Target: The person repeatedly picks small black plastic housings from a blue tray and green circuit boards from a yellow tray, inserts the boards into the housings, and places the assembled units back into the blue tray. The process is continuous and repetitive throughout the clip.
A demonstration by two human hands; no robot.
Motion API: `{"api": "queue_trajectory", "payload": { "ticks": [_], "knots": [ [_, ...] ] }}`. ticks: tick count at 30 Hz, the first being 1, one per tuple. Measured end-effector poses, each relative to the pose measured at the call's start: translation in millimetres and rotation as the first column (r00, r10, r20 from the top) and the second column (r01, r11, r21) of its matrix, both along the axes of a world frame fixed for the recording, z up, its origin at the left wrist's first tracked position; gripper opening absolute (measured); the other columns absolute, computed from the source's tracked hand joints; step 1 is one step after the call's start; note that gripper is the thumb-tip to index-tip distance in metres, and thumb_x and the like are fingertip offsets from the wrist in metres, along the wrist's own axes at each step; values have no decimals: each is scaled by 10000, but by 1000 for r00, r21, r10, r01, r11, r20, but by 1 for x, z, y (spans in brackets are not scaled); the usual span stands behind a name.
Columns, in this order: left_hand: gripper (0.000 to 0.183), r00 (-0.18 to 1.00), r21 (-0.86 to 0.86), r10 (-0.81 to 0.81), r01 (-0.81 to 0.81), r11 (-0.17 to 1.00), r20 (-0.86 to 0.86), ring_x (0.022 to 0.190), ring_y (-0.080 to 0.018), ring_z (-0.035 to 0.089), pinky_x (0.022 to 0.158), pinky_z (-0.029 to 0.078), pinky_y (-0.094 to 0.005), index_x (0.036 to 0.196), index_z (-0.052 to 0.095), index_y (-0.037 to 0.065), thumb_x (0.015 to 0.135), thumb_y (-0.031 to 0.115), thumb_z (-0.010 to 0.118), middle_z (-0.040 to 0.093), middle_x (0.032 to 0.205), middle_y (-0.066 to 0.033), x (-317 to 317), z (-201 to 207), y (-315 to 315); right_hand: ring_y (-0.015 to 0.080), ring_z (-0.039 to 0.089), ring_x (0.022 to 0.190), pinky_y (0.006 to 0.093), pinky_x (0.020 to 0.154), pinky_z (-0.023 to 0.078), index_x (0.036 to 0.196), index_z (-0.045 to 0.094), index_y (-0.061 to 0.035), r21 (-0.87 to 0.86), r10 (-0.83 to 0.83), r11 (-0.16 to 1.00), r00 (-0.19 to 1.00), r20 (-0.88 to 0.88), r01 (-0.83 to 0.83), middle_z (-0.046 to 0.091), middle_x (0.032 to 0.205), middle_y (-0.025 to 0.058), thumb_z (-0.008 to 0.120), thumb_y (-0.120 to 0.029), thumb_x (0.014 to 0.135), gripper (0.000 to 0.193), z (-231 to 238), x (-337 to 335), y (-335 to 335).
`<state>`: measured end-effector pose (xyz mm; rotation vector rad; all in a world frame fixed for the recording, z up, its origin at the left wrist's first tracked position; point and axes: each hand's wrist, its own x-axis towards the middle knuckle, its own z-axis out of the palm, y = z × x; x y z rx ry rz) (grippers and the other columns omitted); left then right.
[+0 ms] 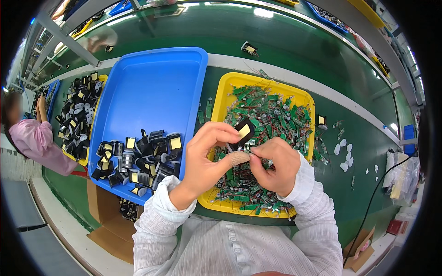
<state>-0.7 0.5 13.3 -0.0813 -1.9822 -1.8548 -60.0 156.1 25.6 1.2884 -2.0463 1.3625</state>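
Note:
My left hand (209,158) grips a black plastic housing (245,132) with a pale yellow pad on its face, held above the yellow tray (301,92). A tan bandage wraps its thumb. Close against it, my right hand (276,165) has thumb and forefinger pinched at a small circuit board (247,149) at the housing's lower end. The fingers hide most of this board, so how it joins the housing cannot be seen. Beneath both hands, the yellow tray holds a heap of green circuit boards (239,112) with thin wires.
To the left, a blue tray (152,87) carries many black housings (142,158) in its near half. Beyond it are another yellow tray (102,87) of housings and a person (43,138) in pink. White pieces (347,156) lie on the green table at right. Below left stands a cardboard box (108,225).

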Motion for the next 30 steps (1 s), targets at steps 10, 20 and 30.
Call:
{"api": "queue_trajectory", "payload": {
  "ticks": [10, 20, 30],
  "knots": [
    [234, 990, 267, -142, 140, 954, -12, 936, -154, 551, 747, 488, -265, 910, 595, 5, 707, 40, 708, 529, 1061, -104, 2, -2, -2, 204, 537, 538, 278, 471, 425, 785, 581, -8, -5, 79, 997, 977, 197, -80, 591, 683, 84, 656, 5, 676, 133, 0, 3, -1],
    [259, 978, 176, -204, 194, 965, 43, 954, -171, 569, 726, 524, -271, 967, 618, 7, 723, 37, 696, 540, 1107, -117, 5, 9, 3, 203, 518, 532, 281, 463, 392, 768, 561, -21, -67, 99, 994, 941, 324, -82, 549, 647, 77, 632, 10, 703, 101, 0, 1, 4],
    [271, 991, 111, -130, 128, 986, 17, 907, -170, 594, 710, 531, -265, 949, 620, -6, 693, 2, 708, 563, 1069, -124, 6, 7, 5, 214, 497, 511, 298, 449, 385, 802, 557, -30, -53, 94, 994, 994, 61, -90, 527, 623, 69, 678, 26, 669, 188, 2, -2, 6]
  ]
}}
